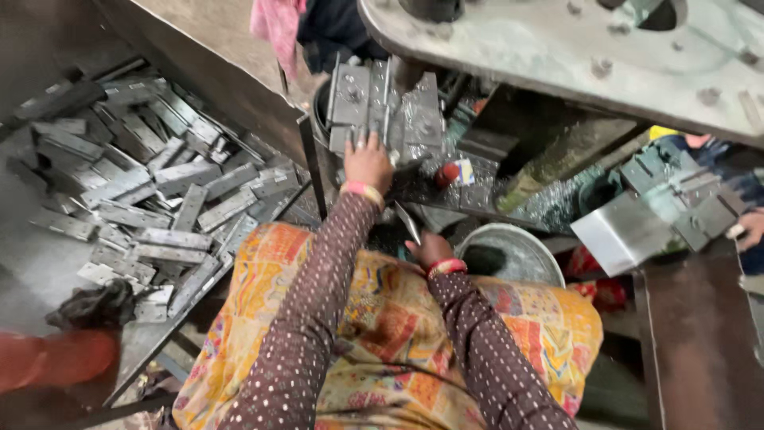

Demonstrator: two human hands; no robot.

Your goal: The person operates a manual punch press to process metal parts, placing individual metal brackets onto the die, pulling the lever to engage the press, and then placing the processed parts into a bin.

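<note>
Head view shows the left hand [368,162] spread against the press die block [387,107], right hand [430,248] pinching a hinge plate [407,223] just below; fingers risk crushing if the press cycles.

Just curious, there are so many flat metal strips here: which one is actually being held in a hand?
The thin strip pinched in the right hand, sticking up over the lap. The others lie loose in the pile at left.

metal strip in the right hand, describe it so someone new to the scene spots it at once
Start at the grey press die block at top centre, then drop to the round metal bowl. Left of its rim, the right hand holds the metal strip: one thin piece tilted upward, unlike the flat pile of strips.
</note>
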